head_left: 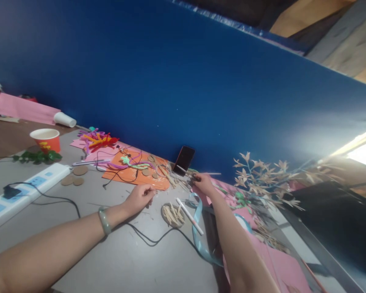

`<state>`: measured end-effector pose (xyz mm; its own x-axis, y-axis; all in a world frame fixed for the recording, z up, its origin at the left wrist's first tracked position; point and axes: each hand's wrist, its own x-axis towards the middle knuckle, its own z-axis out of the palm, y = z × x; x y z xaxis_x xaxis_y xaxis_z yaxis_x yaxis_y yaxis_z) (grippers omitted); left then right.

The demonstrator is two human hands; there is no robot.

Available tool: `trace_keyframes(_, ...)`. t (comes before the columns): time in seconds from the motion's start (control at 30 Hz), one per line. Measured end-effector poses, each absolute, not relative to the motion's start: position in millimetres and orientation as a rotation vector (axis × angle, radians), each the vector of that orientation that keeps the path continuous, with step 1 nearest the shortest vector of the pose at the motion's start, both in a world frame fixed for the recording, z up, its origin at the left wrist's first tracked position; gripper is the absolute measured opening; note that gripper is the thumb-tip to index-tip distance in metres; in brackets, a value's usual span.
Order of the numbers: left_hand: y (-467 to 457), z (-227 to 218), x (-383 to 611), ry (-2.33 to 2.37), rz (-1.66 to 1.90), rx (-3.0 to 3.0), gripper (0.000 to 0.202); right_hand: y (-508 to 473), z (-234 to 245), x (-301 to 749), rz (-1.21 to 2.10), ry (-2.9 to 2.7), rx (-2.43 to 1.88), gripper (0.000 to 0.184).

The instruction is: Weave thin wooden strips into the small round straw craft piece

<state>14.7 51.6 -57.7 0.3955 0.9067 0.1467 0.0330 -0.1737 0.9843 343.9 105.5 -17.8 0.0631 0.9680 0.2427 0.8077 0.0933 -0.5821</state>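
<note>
Two bare hands work over a grey desk (125,268), set well apart from each other. The left hand (139,199), with a pale green bangle (104,221) at its wrist, rests just beside the near edge of an orange rectangular sheet (116,176). Its fingers are curled inward and nearly closed; whether something small is pinched between them, I cannot tell. The right hand (205,185) reaches farther forward, its fingers bent down at a small dark object (197,178) near the foot of a black smartphone (186,156), which leans against a deep blue wall (171,81). Its fingertips are close together, but their grip is too blurred to confirm.

Between the hands, nearer the wearer, a round brown disc (164,221) carries short pale wooden sticks (171,214). A slim white pen (189,216) lies just to its right, and a light blue satin ribbon (198,232) loops beyond that. A bundle of thin tan sticks (171,178) lies between the orange sheet and the smartphone.

The step in hand looks like picking through small craft pieces with the right hand while the left waits. Any lift from there calls for a fine fingertip pinch and clearance from the ribbon and smartphone.
</note>
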Motion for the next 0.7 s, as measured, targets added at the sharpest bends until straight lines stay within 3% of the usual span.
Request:
trace_keyframes(0.17, 50.8, -56.3, 15.6, 0.856, 0.978, 1.541, 0.025, 100.7, -3.1, 349.4, 0.390, -1.786, -1.781, 0.021)
trace_keyframes(0.47, 48.7, -56.8, 16.9, 0.844, 0.987, 1.521, 0.027, 102.3, -16.7, 347.5, 0.319, -1.899, -1.787, 0.008)
trace_keyframes(0.7, 50.6, -57.1, 16.3, 0.850, 0.988, 1.550, 0.026, 108.3, -22.8, 350.0, 0.316, -1.903, -1.820, 0.012)
